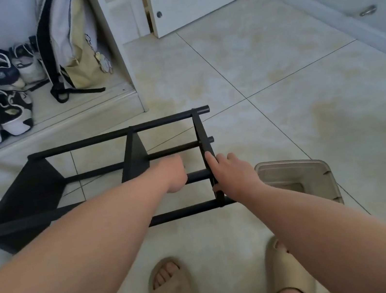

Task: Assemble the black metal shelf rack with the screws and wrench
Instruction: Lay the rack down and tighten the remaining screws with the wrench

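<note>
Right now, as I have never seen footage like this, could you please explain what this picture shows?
This is one picture from a camera worn on a person's head, looking down at their own bare arms; no machine is involved. A black metal shelf rack lies on its side on the tiled floor. The right hand grips its end bar, and the left hand seems to close round a cross rod. A clear plastic box sits on the floor beside the right arm.

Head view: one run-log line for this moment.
rack lying on floor | left hand at cross rod, grip hidden | right hand grips end bar
</note>
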### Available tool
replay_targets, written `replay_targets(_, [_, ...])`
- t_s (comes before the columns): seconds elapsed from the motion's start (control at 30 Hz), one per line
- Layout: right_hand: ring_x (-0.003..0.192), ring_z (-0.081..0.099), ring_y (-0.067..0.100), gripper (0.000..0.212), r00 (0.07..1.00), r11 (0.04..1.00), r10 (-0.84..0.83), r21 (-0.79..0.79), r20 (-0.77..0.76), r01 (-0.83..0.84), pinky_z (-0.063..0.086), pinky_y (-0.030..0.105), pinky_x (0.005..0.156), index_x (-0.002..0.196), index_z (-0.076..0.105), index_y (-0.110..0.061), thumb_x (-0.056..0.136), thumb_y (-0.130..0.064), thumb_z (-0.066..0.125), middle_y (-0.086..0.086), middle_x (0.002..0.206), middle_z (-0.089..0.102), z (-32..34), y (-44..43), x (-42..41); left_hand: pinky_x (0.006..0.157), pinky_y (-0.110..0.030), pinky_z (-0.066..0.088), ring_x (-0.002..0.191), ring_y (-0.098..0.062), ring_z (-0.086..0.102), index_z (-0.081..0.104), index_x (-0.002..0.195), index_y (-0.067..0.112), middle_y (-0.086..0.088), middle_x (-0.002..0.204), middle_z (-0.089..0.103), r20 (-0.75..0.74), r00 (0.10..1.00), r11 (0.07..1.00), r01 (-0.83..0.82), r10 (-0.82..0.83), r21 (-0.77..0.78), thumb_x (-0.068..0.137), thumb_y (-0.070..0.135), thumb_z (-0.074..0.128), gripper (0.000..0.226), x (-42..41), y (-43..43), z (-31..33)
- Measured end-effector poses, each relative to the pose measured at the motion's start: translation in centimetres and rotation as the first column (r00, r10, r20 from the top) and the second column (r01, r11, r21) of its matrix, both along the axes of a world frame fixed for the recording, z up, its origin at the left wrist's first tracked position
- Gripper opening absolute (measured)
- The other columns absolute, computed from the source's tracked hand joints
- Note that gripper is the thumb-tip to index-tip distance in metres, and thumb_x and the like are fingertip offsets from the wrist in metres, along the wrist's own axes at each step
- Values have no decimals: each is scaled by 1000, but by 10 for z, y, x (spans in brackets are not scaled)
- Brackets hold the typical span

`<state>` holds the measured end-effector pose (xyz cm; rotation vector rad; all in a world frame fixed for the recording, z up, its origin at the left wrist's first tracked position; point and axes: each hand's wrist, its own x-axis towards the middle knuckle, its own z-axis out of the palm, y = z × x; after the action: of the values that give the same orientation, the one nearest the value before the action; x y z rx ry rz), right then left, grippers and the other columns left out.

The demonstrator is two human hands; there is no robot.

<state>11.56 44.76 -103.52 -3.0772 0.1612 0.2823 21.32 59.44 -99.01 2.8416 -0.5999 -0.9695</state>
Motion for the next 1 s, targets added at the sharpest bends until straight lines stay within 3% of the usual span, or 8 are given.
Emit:
replay_targets(0.2, [100,55,28,83,996,998,54,43,-65,-51,36,36,59,153,16,-17,93,-34,70,4,116,54,-43,-5,17,55,-33,35,68,-19,48,41,100,16,-4,82,52,-43,998,999,38,-39,-20,105,21,38,7,14,15,-58])
replay_targets(0.37, [92,60,29,73,985,994,61,104,-159,-44,41,36,59,148,23,-20,92,-28,69,4,110,57,-61,-8,19,77,-40,48,88,-27,56,48,111,7,-5,94,55,-139,983,989,132,-122,67,104,18,39,16,10,10,-89])
replay_targets(0.43, [91,62,30,73,975,987,83,152,-208,-51,44,36,62,147,23,-19,91,-31,69,3,113,57,-63,-9,15,74,-38,46,90,-27,56,46,109,8,-2,88,52,-178,971,979,180,-161,96,105,19,38,15,6,10,-94])
replay_targets(0.53, [93,61,29,76,940,966,146,251,-307,-68,48,37,68,143,26,-19,88,-42,73,3,115,59,-61,-13,13,64,-30,37,93,-26,53,48,114,7,2,87,46,-227,954,965,231,-198,127,107,20,34,21,2,13,-95])
replay_targets(0.67, [115,52,26,102,919,964,257,142,-299,-223,48,38,80,146,26,-23,71,-68,77,1,130,49,-54,-11,13,79,-31,40,103,-29,56,53,126,3,-14,118,60,-282,941,960,236,-187,151,108,25,33,35,2,22,-98])
replay_targets(0.8, [153,2,33,147,924,950,292,-37,-248,-310,19,50,122,159,-9,-21,54,-92,66,6,166,-2,-54,-9,20,78,-32,42,94,-25,56,56,119,8,-10,115,63,-328,940,989,126,-94,77,106,27,38,29,9,29,-114])
replay_targets(0.87, [153,-20,33,156,906,933,319,-75,-278,-351,0,53,124,158,-20,-14,52,-98,57,8,165,-24,-57,-12,29,69,-31,45,81,-20,57,58,107,12,-8,104,68,-403,915,998,-35,15,-42,103,26,47,18,14,30,-132])
replay_targets(1.0, [151,-25,35,160,841,845,453,-159,-295,-511,-12,55,123,156,-18,-1,46,-109,25,17,164,-25,-65,-19,53,66,-30,52,80,-18,57,67,83,25,-3,91,63,-529,812,888,-407,245,-214,92,27,68,9,22,29,-162])
